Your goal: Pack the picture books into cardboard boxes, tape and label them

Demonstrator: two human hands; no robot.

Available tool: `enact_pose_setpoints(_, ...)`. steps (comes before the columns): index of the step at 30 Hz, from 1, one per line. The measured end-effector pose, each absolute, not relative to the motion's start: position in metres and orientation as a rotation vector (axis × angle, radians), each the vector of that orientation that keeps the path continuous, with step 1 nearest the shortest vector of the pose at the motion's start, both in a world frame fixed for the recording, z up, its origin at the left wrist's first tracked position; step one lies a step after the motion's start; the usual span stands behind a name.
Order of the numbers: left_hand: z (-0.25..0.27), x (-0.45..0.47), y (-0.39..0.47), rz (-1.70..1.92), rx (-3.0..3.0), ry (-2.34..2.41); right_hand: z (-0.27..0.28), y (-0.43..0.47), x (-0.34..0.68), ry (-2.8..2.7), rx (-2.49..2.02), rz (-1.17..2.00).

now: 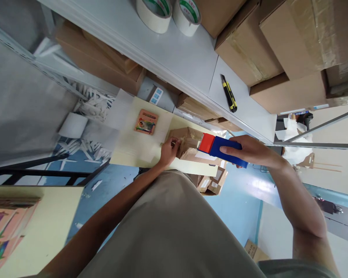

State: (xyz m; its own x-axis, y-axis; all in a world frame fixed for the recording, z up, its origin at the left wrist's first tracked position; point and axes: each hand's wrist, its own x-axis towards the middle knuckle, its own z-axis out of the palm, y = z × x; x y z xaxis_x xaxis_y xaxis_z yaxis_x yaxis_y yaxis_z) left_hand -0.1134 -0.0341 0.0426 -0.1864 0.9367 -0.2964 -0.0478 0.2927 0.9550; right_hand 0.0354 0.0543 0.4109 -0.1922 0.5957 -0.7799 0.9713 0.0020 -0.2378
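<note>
A brown cardboard box (188, 139) lies on the pale yellow tabletop (124, 144) in front of me. My left hand (169, 151) is closed at the box's left end, fingers curled against its edge; whether they also pinch tape is too small to tell. My right hand (246, 148) is wrapped round a blue and red tape dispenser (223, 147), thumb along its side. The dispenser's red, toothed end points left and sits over the box's right part. Clear tape shows on the box top.
A pink picture-frame item (145, 122) lies left of the box. On the grey shelf (188, 65) are tape rolls (187, 17), a yellow-black utility knife (229, 93) and large cartons (249, 50). A power strip (156, 96) lies behind the table. White pieces (92, 104) pile at left.
</note>
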Motion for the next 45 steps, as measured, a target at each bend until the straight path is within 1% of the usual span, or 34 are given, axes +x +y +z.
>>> enact_pose_setpoints(5, 0.048, -0.133, -0.038, 1.196, 0.965, 1.423, 0.413, 0.053, 0.038, 1.842, 1.572, -1.108)
enact_pose_setpoints(8, 0.074, -0.149, -0.036, 1.259, 1.258, 1.246, 0.414, 0.052, 0.039, 1.825, 1.567, -1.114)
enact_pose_setpoints(11, 0.104, -0.152, -0.028, 1.192, 1.600, 1.125, 0.414, 0.051, 0.037, 1.828, 1.556, -1.072)
enact_pose_setpoints(14, 0.119, -0.145, -0.016, 1.096, 1.758, 1.104, 0.414, 0.050, 0.033, 1.839, 1.540, -1.030)
enact_pose_setpoints(18, 0.114, -0.136, -0.008, 1.006, 1.789, 1.141, 0.417, 0.048, 0.029, 1.835, 1.534, -0.971)
enact_pose_setpoints(30, 0.104, -0.151, -0.002, 0.952, 1.782, 1.204, 0.411, 0.048, 0.057, 1.761, 1.542, -0.902)
enact_pose_setpoints(36, 0.102, -0.158, -0.004, 0.908, 1.811, 1.205, 0.385, 0.058, 0.092, 1.666, 1.543, -0.885)
enact_pose_setpoints(45, 0.101, -0.152, -0.014, 0.904, 1.823, 1.292, 0.309, 0.079, 0.137, 1.664, 1.441, -0.884)
